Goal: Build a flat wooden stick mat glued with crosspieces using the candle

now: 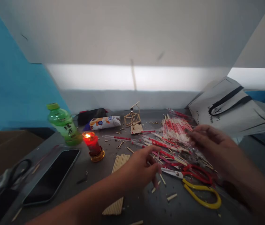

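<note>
My left hand (144,165) hovers over the near edge of a pile of wooden sticks in red-and-clear wrappers (160,144). Its index finger reaches forward, apart from the thumb, and no held thing shows. My right hand (212,143) is at the pile's right side, fingertips pinched together; a small dark bit shows at the tips, too blurred to name. Partly under my left forearm lies a flat panel of sticks laid side by side (120,162). Scissors with red and yellow handles (193,179) rest between my hands. Farther back stands a small stick framework (132,118).
A lit red candle (92,144) burns in an amber holder at left, near a green bottle (64,125). A phone (52,176) lies at front left. Behind are a snack packet (105,122) and, at right, a white paper bag (235,107). Broken stick pieces are scattered around.
</note>
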### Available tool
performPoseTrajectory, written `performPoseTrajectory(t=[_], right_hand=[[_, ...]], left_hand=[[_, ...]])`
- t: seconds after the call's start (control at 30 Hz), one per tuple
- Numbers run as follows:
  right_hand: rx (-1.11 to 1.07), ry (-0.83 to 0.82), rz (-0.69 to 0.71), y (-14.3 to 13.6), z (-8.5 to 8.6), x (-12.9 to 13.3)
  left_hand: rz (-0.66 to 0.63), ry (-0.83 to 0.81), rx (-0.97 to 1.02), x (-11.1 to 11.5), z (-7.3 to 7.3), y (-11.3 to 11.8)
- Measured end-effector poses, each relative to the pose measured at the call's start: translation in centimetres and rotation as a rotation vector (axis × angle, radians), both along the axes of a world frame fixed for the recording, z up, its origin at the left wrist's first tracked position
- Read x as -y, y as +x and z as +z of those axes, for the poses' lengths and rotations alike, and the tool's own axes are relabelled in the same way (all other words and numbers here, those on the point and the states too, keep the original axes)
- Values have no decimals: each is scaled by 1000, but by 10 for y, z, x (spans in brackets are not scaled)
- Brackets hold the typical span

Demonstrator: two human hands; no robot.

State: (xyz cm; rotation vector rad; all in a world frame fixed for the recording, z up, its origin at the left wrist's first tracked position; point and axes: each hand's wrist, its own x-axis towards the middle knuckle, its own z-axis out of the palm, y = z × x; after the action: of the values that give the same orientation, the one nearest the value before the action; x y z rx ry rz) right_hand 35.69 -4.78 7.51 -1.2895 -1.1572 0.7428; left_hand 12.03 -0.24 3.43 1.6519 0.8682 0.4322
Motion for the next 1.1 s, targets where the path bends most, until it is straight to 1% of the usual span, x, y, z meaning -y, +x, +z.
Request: performPoseTrajectory(t=[0.07,0.13,0.2,0.3,0.37,0.43,0.53,0.63,0.7,0.77,0.87,1.0,1.1], right_hand=[[-10,-111,181,-19,-13,-4],[66,-155,279,-37,-14,-8],[141,-142,305,-54,-8,-15],[141,-89,349,-82,5,-29],[131,-54,402,-104,11,-40],[131,-28,461,-127,13,-52],[181,44,506,-161,12,-69],[399,201,443,-187,7,-87],[504,279,407,-198,3,-98],[509,306,413,-206,0,-108],[487,299,447,-213,-6,-117],[476,291,465,-218,-10,-120],[468,284,475,-220,-11,-121]], left_hand=[[64,-43,38,12,1,-30],[157,-121,105,21,-1,-63],[241,-152,146,27,-3,-95],[327,-194,287,32,-9,-137],[381,-204,308,34,-14,-157],[409,-177,294,35,-20,-169],[426,-89,264,38,-30,-175],[453,-4,239,40,-37,-174],[455,17,240,40,-41,-172],[449,15,241,40,-43,-171],[460,-6,221,39,-46,-170],[467,-60,200,40,-47,-168],[474,-69,190,41,-46,-167]])
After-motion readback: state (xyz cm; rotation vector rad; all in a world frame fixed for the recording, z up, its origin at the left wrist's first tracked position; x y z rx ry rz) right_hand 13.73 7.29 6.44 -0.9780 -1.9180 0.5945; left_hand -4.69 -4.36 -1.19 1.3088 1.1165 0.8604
